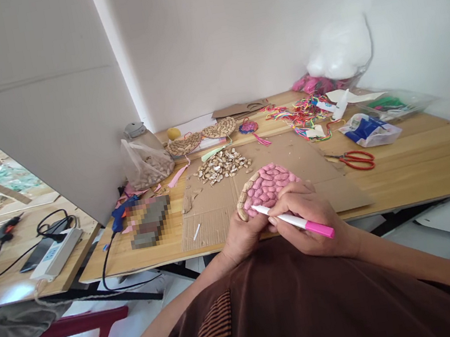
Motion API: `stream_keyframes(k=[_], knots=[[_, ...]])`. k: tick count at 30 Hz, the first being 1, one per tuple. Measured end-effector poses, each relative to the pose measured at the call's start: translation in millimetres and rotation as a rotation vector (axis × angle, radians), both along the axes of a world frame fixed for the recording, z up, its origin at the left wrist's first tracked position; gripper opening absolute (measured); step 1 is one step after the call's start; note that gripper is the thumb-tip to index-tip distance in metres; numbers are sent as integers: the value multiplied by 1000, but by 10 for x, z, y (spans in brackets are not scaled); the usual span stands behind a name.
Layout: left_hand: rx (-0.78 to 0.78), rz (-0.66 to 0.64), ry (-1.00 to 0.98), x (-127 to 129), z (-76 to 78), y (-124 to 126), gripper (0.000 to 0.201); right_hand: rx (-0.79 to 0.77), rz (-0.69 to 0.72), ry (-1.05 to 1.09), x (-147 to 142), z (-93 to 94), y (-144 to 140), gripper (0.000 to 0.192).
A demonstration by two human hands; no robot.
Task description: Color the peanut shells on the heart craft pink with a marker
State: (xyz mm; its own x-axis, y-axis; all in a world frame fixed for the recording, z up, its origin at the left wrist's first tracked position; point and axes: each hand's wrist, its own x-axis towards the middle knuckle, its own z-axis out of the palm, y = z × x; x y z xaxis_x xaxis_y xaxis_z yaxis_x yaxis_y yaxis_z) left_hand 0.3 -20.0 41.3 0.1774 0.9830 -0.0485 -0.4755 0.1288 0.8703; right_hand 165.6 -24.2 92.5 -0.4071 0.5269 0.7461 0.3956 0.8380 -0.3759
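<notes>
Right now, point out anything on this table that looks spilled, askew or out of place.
A loose heap of pistachio shells lies spread on the cardboard sheet, outside the plastic bag. Coloured threads sprawl in a tangle near the wall. The red scissors lie open.

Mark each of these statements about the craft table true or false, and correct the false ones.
1. The right hand holds a pink marker. True.
2. The shell-covered disc is mostly painted blue. False: most of it is pink, with bare shells along its left edge.
3. The red-handled scissors lie to the right of the disc, on the table. True.
4. The left hand is lifting the loose shell pile. False: it rests at the disc's near edge, and the pile lies apart, farther back on the cardboard.
5. The blue glue gun lies left of the cardboard. True.
</notes>
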Motion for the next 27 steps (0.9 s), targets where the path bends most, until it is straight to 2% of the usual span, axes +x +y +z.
stream_keyframes(k=[14, 21, 27], knots=[[-7, 15, -14, 3, 14, -8, 46, 0, -4, 3, -10, -3, -9, 13], [62, 2, 31, -26, -50, 29, 36, 32, -15, 5, -15, 26, -7, 14], [83, -8, 60, -34, -56, 26, 40, 42, 26, 11, -12, 44, -5, 13]])
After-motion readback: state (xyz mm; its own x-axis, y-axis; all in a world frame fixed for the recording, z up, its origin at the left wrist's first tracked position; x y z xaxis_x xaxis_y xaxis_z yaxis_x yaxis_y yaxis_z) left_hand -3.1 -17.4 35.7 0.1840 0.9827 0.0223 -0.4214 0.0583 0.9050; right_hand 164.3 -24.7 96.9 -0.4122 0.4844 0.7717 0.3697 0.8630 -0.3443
